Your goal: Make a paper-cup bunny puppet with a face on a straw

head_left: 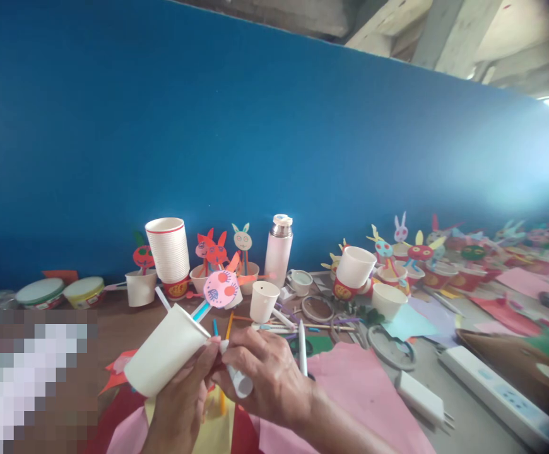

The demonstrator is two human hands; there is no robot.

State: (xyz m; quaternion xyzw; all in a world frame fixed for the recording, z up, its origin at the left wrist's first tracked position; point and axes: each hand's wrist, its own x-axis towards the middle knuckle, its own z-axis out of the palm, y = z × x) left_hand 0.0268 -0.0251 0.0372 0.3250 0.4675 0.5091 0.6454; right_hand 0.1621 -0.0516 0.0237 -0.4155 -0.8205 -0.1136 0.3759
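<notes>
My left hand (pixel 182 397) is closed around a white paper cup (pixel 165 353), tilted with its mouth up to the right. Out of the cup's mouth leans a pink paper face (pixel 221 289) with red eyes and orange ears, on a blue-and-white stalk. My right hand (pixel 269 372) meets the left at the cup's rim, fingers closed on a white tube-shaped thing (pixel 240 378). Its exact kind is partly hidden by my fingers. Beneath both hands lie sheets of red, yellow and pink paper (pixel 360 391).
Behind stand a stack of paper cups (pixel 168 252), a pink thermos (pixel 279 252) and several cups with paper animal faces. A white marker (pixel 302 350), tape rolls (pixel 390 347), a charger (pixel 423 400) and a power strip (pixel 501 391) lie to the right. The blue wall (pixel 255 126) bounds the back.
</notes>
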